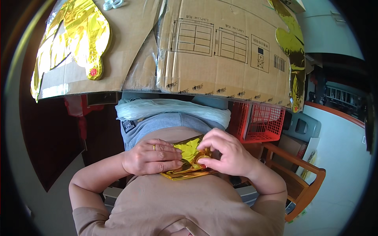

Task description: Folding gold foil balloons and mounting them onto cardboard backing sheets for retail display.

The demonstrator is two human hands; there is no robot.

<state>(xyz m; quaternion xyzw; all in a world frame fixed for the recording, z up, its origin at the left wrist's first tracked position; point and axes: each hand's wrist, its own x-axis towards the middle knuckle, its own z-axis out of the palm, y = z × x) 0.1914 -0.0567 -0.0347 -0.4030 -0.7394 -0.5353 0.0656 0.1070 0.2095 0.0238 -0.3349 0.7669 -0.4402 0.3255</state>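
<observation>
A folded sheet of shiny gold foil, which looks like a flat foil balloon, lies against my belly. My left hand, with a ring on one finger, is closed over its left side, fingers together and pressing it down; the thumb is hidden. On the right side, my right hand curves over the foil with thumb and forefinger apart. Their tips touch or nearly touch the creased surface, and a small red spot shows by the thumb. A bundle of whitish strands lies across my lap.
Ahead stands a large cardboard surface. A gold foil balloon lies on its left, another gold foil piece along its right edge, and small white rolls at the back. A red crate and wooden chair stand right.
</observation>
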